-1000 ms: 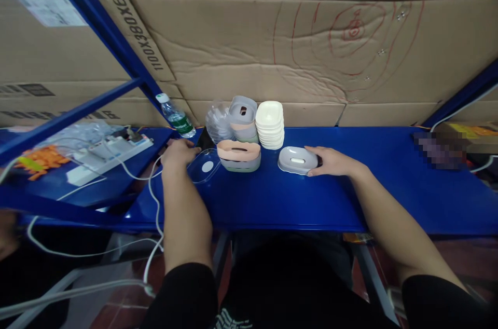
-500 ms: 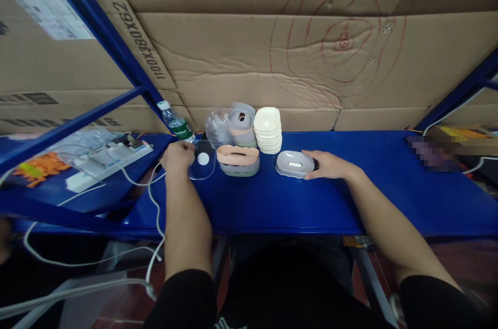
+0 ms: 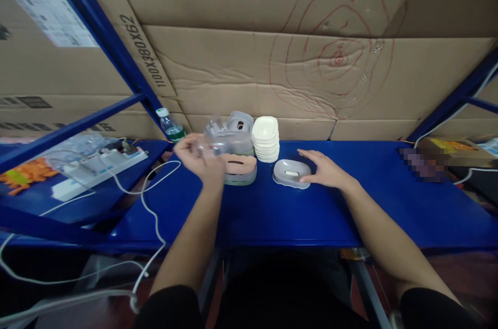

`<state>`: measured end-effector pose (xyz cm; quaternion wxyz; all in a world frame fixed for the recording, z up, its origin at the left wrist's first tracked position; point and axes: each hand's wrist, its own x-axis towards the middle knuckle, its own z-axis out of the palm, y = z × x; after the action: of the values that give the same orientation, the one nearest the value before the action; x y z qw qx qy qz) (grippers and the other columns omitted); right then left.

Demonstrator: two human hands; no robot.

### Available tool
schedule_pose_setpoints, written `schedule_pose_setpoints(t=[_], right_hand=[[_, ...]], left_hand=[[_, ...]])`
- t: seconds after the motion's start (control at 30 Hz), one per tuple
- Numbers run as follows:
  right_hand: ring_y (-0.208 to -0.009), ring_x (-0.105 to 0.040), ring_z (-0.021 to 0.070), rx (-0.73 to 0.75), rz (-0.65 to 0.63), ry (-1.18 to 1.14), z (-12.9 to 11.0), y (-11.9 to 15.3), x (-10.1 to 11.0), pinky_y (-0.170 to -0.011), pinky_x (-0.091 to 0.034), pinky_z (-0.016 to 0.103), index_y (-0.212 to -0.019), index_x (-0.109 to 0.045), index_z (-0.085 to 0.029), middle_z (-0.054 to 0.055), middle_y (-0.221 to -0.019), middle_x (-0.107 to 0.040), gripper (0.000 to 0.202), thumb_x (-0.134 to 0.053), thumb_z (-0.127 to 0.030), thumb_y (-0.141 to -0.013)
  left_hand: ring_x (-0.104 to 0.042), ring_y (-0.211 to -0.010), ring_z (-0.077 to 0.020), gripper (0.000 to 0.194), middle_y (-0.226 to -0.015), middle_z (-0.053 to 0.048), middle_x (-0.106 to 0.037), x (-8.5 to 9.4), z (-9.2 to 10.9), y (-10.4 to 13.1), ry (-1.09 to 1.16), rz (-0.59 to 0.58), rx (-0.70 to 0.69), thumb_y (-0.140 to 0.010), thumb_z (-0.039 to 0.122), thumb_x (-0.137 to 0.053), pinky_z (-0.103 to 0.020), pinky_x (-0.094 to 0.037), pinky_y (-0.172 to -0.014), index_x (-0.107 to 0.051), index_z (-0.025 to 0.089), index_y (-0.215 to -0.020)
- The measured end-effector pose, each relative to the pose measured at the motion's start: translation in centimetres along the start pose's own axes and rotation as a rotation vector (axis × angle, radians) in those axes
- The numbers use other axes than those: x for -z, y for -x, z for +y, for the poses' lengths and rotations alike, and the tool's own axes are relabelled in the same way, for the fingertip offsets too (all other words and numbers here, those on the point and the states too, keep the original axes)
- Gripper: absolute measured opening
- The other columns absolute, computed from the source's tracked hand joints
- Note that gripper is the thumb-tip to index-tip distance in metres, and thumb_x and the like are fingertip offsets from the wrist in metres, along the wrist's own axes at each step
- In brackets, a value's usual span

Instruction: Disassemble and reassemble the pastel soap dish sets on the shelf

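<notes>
My left hand (image 3: 197, 161) is closed on a clear plastic shell (image 3: 233, 141), raised and tilted above the table; motion blurs it. Below and behind the shell stand a pink-topped stack of oval, wavy-edged pieces (image 3: 241, 164) and a grey piece with a slot (image 3: 238, 120), both partly covered. A grey oval soap-dish-like piece (image 3: 280, 169) with a pale centre lies flat on the table. Beside its right end my right hand (image 3: 326, 170) is open, thumb close to the rim; whether it touches is unclear. Cream trays (image 3: 266, 134) are stacked behind.
A water bottle (image 3: 171, 125) stands at the back left of the blue table (image 3: 264, 215). White cable (image 3: 155, 215) loops over the left front edge. A power strip (image 3: 97, 176) and orange pieces (image 3: 29, 169) lie further left. Cardboard (image 3: 225, 69) walls the back; an open box (image 3: 451, 150) sits right.
My left hand has lifted the clear shell from the table and moved it right, above the stacks. My right hand has loosened from the grey dish, fingers now spread.
</notes>
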<state>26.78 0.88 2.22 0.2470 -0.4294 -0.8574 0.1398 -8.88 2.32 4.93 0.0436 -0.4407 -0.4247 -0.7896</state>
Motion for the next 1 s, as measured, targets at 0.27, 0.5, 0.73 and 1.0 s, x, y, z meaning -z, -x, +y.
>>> schedule_pose_setpoints(t=[0.27, 0.5, 0.73, 1.0], right_hand=[[-0.145, -0.052, 0.0406, 0.188, -0.003, -0.205, -2.1, 0.3, -1.0, -0.119, -0.043, 0.061, -0.165, -0.036, -0.031, 0.014, -0.163, -0.049, 0.118, -0.090, -0.068, -0.067], [-0.130, -0.065, 0.0393, 0.107, -0.031, -0.141, -0.2, 0.0, -0.6, -0.112, -0.050, 0.058, -0.150, -0.057, -0.024, 0.014, -0.142, -0.068, 0.099, -0.092, -0.058, -0.064], [-0.121, -0.069, 0.0362, -0.015, 0.040, -0.034, 1.9, 0.2, 1.6, -0.107, -0.053, 0.056, -0.139, -0.063, -0.021, 0.014, -0.130, -0.073, 0.082, -0.088, -0.055, -0.068], [-0.117, -0.071, 0.0357, -0.052, -0.066, 0.026, 2.1, -0.1, 0.9, -0.103, -0.055, 0.053, -0.134, -0.068, -0.021, 0.012, -0.128, -0.074, 0.077, -0.087, -0.056, -0.069]], left_hand=[[-0.071, -0.074, -0.0116, 0.023, -0.104, -0.003, -0.063, -4.0, 3.6, 10.9, 0.533, -0.624, 0.223, -0.103, 0.043, -0.060, -0.033, -0.059, -0.077, -0.049, 0.022, -0.102], [-0.071, -0.111, -0.0240, 0.036, -0.127, -0.014, -0.067, -3.4, 1.3, 11.2, 0.305, -0.878, 0.197, -0.102, 0.037, -0.059, -0.046, -0.058, -0.099, -0.052, 0.021, -0.134], [-0.052, -0.142, -0.0368, 0.093, -0.153, -0.020, -0.052, -2.9, 0.6, 11.7, -0.005, -1.147, 0.133, -0.082, 0.031, -0.078, -0.057, -0.043, -0.119, -0.032, 0.017, -0.162], [-0.052, -0.142, -0.0393, 0.081, -0.151, -0.023, -0.054, -2.6, 0.0, 11.3, -0.254, -1.288, 0.052, -0.082, 0.037, -0.080, -0.057, -0.043, -0.118, -0.046, 0.013, -0.152]])
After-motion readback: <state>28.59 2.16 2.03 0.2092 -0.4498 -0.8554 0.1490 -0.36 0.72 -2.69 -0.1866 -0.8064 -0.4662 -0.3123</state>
